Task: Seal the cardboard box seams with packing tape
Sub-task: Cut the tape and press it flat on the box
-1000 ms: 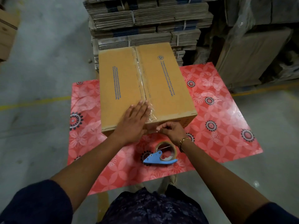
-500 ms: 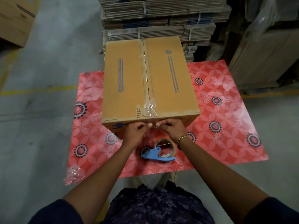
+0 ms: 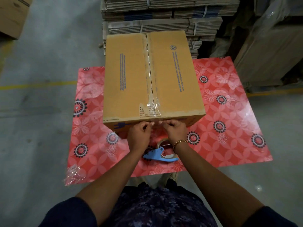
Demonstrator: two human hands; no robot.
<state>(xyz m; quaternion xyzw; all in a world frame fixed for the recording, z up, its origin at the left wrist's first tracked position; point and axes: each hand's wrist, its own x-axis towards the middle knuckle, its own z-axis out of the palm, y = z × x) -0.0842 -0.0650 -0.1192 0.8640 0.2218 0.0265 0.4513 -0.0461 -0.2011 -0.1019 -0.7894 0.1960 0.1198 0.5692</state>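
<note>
A closed brown cardboard box (image 3: 131,76) with blue print stands on a red flowered table (image 3: 229,122). Clear packing tape (image 3: 151,89) runs along its centre seam and wrinkles at the near edge. My left hand (image 3: 139,135) and my right hand (image 3: 174,131) press side by side against the box's near face just below that edge, fingertips pinched on the tape end where it folds down. A blue tape dispenser (image 3: 159,153) with its roll lies on the table right behind my wrists.
Bundled flat cardboard stacks (image 3: 164,17) rise just behind the box. Large wrapped cartons (image 3: 270,51) stand at the right, another box (image 3: 11,17) at the far left. A crumpled bit of plastic (image 3: 73,175) hangs at the table's near left corner. Grey floor surrounds the table.
My left hand left the box top and dropped to the near face beside my right hand. Both now pinch the tape end there. The view shifted slightly.
</note>
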